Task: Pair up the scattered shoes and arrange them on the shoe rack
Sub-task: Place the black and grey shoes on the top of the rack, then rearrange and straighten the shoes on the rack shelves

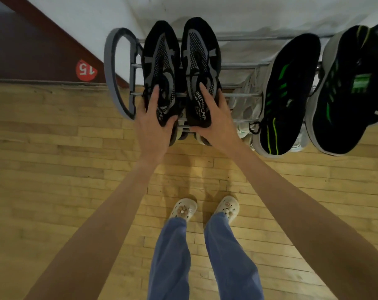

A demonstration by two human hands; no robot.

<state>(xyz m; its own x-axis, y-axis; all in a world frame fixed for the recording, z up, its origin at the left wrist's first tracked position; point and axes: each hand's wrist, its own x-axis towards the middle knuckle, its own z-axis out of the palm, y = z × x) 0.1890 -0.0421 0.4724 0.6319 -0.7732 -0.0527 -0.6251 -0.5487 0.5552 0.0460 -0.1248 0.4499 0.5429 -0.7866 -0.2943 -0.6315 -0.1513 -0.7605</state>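
Note:
Two black-and-grey mesh shoes stand side by side on the top tier of the metal shoe rack [118, 68], toes toward the wall. My left hand [152, 124] grips the heel of the left shoe [161, 61]. The heel of the right shoe [200, 57] is held by my right hand [214, 120]. Further right on the same tier sits a pair of black shoes with green accents: one [289, 94] and its mate [350, 89]. White shoes [245, 109] show through the bars on a lower tier, mostly hidden.
The rack stands against a white wall. A dark red panel with a round red "15" sticker [86, 70] is at the left. Wooden floor lies below, with my feet in cream clogs [205, 208] close to the rack.

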